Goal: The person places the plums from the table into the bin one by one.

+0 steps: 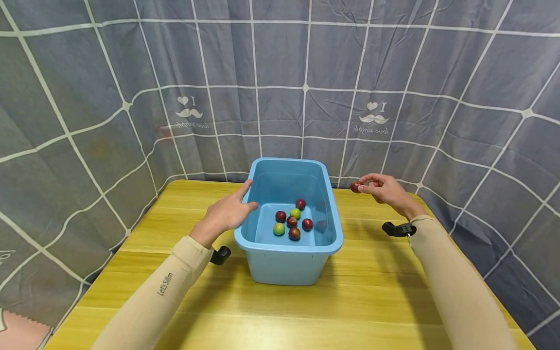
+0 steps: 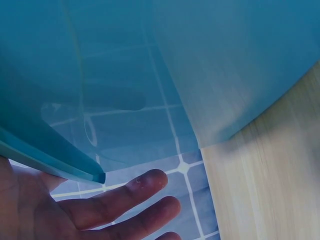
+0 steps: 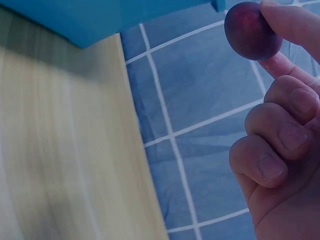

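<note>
A blue plastic tub (image 1: 288, 267) stands on the table, with several small plums in it, dark red ones (image 1: 294, 234) and green ones (image 1: 279, 229). At its left rim is my left hand (image 1: 227, 211), thumb over the rim and the other fingers outside; in the left wrist view those fingers (image 2: 117, 202) extend loosely beside the tub wall. To the right of the tub, above the table, my right hand (image 1: 385, 190) pinches a dark red plum (image 3: 250, 31) between thumb and index finger. Its other fingers (image 3: 260, 162) are curled toward the palm.
The yellow wooden table (image 1: 280, 316) reaches back to a grey curtain (image 1: 280, 112) with white grid lines, which also hangs along both sides. Black wrist devices sit under the left cuff (image 1: 220, 255) and the right cuff (image 1: 399, 229).
</note>
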Tool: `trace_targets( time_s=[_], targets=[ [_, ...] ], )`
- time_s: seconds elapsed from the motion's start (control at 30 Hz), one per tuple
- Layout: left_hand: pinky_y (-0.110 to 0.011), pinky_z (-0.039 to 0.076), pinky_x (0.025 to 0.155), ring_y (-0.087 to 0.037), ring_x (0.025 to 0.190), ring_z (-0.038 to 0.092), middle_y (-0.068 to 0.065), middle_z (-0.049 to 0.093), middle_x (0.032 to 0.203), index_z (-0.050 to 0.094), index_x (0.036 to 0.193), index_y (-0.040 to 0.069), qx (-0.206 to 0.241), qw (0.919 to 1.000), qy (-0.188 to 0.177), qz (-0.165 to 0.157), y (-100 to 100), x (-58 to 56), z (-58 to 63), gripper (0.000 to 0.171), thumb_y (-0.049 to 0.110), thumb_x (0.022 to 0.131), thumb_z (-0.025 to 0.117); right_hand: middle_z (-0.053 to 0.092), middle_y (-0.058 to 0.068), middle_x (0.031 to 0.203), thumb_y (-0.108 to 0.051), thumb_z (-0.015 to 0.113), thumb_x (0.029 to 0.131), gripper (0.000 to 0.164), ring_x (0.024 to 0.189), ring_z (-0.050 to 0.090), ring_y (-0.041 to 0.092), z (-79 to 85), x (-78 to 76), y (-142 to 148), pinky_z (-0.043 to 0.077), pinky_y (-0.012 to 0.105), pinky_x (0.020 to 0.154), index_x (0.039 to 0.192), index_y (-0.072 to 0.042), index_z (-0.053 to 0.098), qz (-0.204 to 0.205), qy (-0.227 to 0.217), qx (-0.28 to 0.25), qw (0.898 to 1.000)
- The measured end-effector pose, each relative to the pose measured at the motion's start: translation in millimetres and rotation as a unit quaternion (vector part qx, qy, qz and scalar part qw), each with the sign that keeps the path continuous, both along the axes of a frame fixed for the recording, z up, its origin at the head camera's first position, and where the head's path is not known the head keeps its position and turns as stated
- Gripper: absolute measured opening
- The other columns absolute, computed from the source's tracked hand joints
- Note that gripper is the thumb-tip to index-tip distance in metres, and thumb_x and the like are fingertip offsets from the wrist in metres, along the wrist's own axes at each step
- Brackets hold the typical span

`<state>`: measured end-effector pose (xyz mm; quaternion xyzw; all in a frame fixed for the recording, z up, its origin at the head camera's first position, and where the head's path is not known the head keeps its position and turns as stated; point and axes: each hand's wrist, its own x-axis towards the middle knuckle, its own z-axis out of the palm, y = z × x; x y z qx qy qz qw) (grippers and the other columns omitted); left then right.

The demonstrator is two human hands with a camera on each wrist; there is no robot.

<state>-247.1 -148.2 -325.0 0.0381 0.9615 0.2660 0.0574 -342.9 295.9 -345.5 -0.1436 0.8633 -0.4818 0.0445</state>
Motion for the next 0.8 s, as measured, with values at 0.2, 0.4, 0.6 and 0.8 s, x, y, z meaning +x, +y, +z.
trace_targets(
  time_s=[0.2, 0.4, 0.6, 0.8],
  targets=[
    [-0.048, 0.053, 0.076, -0.044, 0.134, 0.051, -0.014, 0.035, 0.162, 0.005, 0.163, 0.036, -0.003, 1.0, 0.0, -0.001, -1.2, -0.2, -0.6, 0.077, 0.052, 0.099, 0.044, 0.041, -0.002, 0.064, -0.034, 0.07, 0.095, 0.042, 0.054, 0.038, 0.016, 21.7, 2.0, -8.2, 0.035, 0.032, 0.054, 0.124, -0.005, 0.061, 0.009, 0.021, 0.02, 1.0],
    [-0.051, 0.053, 0.08, -0.045, 0.134, 0.051, -0.014, 0.035, 0.162, 0.006, 0.163, 0.035, -0.002, 1.0, 0.0, -0.001, -1.9, -0.4, -1.2, 0.077, 0.052, 0.099, 0.044, 0.043, 0.001, 0.065, -0.031, 0.071, 0.095, 0.039, 0.056, 0.04, 0.019, 38.4, 3.9, -19.8, 0.037, 0.031, 0.054, 0.123, -0.006, 0.063, 0.004, 0.043, 0.024, 0.999],
    [-0.054, 0.052, 0.084, -0.044, 0.135, 0.05, -0.013, 0.035, 0.162, 0.006, 0.163, 0.035, -0.001, 1.0, 0.002, 0.0, -1.5, -0.3, -1.5, 0.077, 0.052, 0.099, 0.044, 0.042, 0.002, 0.063, -0.023, 0.068, 0.097, 0.032, 0.055, 0.039, 0.019, 53.4, 2.6, -30.3, 0.036, 0.032, 0.054, 0.121, -0.002, 0.063, 0.016, 0.055, 0.034, 0.998],
    [-0.051, 0.052, 0.081, -0.044, 0.133, 0.051, -0.014, 0.035, 0.162, 0.005, 0.163, 0.036, -0.001, 1.0, 0.0, 0.0, -0.9, -0.4, -1.2, 0.077, 0.053, 0.099, 0.044, 0.044, 0.001, 0.066, -0.032, 0.07, 0.096, 0.033, 0.054, 0.038, 0.015, 67.4, 3.9, -40.2, 0.035, 0.03, 0.052, 0.119, -0.01, 0.066, 0.022, 0.065, 0.054, 0.996]
  ],
)
